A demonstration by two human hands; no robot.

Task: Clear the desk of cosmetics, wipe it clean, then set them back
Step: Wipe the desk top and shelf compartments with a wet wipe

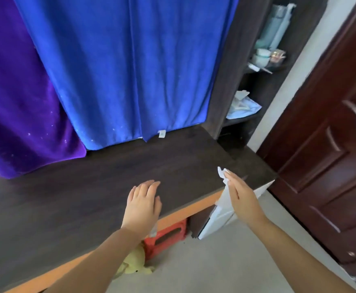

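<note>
The dark wooden desk (92,187) with an orange front edge fills the lower left and middle. My left hand (143,199) lies flat on the desk near its front edge, fingers apart, holding nothing. My right hand (240,197) hovers at the desk's right front corner and holds a white tissue (222,176), which sticks out past the fingertips and hangs below the palm. No cosmetics show on the desk top.
Blue cloth (130,70) and purple cloth (18,102) hang behind the desk. A dark shelf unit (257,81) at the right holds bowls, jars and a tissue pack. A brown door (331,144) is at far right. A red stool (166,237) and yellow cloth (134,263) are under the desk.
</note>
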